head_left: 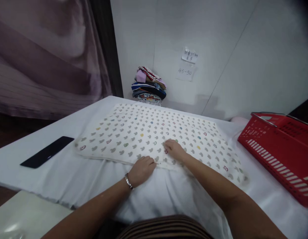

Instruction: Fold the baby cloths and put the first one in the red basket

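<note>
- The cloth [154,132], white with small printed figures, lies spread flat across the middle of the table [69,176]; its near hem runs just in front of the person.
- The left hand [141,169] sits at the near hem, knuckles up, fingers curled under; the fingertips touch the hem, but I cannot tell whether they pinch it; a bracelet [128,181] circles the wrist.
- The right hand [175,149] rests palm down on the cloth just past the hem, fingers stretched out and loosely together; it presses flat and grips nothing.
- The two hands lie near each other, not touching.
- A phone [46,152] lies on the table left of the cloth, apart from it.
- A red basket [280,152] stands at the right; its corner is near the cloth.
- A pile of folded clothes [149,84] stands against the wall [218,39] beyond the cloth; two paper notes [189,63] hang on the wall.
</note>
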A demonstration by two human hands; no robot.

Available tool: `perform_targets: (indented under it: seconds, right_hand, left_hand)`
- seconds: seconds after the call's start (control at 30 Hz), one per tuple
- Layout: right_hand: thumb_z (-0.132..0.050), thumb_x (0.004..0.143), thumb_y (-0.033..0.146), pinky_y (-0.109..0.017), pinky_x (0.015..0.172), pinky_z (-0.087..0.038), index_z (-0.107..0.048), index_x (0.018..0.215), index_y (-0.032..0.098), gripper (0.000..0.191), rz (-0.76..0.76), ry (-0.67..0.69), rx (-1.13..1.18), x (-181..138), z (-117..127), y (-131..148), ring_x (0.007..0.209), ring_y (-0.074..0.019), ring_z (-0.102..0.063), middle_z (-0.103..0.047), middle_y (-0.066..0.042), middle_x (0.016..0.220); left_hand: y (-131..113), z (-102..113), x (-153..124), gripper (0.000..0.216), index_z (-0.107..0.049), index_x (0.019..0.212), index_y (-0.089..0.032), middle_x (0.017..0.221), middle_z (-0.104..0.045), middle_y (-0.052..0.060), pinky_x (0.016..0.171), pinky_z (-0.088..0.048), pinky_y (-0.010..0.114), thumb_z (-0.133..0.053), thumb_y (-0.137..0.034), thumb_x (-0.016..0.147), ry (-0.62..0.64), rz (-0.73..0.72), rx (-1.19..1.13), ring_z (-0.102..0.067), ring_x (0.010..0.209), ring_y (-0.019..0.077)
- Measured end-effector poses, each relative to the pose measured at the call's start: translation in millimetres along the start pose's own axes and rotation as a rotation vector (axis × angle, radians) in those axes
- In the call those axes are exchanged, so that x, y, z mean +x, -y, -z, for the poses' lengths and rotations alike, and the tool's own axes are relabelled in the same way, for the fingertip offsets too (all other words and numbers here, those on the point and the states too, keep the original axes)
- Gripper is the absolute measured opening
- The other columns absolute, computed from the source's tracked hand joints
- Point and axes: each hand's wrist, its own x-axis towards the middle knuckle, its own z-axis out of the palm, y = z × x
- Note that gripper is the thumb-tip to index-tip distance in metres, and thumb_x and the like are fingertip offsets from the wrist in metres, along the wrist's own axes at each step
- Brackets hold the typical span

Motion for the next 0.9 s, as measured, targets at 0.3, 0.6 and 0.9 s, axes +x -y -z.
perform_targets:
  seconds: [0.3, 0.6, 0.9]
  right_hand:
    - [-0.046, 0.086, 0.026, -0.035, 0.097, -0.037, -0.06, 0.108, 0.019, 0.027, -0.095, -0.032, -0.173, 44.6, -15.6, -43.5, 0.111, -0.021, -0.05, -0.057, -0.009, 0.119]
    - [-0.044, 0.088, 0.031, -0.038, 0.095, -0.037, -0.059, 0.111, 0.018, 0.031, -0.097, 0.001, -0.264, 76.7, -9.0, -58.6, 0.109, -0.0224, -0.049, -0.056, -0.01, 0.117]
    - [-0.043, 0.089, 0.034, -0.035, 0.092, -0.038, -0.06, 0.11, 0.018, 0.032, -0.136, -0.013, -0.312, 119.9, -13.2, -82.2, 0.107, -0.022, -0.049, -0.056, -0.011, 0.115]
  left_hand:
    - [2.8, -7.0, -2.3, 0.013, -0.056, 0.076, -0.017, 0.077, -0.055, 0.002, 0.068, -0.035, 0.031, -0.048, -0.012, 0.084, -0.065, 0.052, -0.099, -0.046, 0.073, 0.0152]
    - [3.8, -17.0, -5.9, 0.008, -0.058, 0.077, -0.023, 0.074, -0.057, 0.001, 0.064, -0.041, 0.032, -0.053, -0.021, 0.082, -0.122, 0.129, -0.239, -0.051, 0.07, 0.0163]
    - [9.6, -39.0, -6.4, 0.003, -0.058, 0.076, -0.026, 0.068, -0.058, -0.001, 0.056, -0.047, 0.029, -0.06, -0.029, 0.076, -0.365, 0.101, -0.215, -0.053, 0.062, 0.0146]
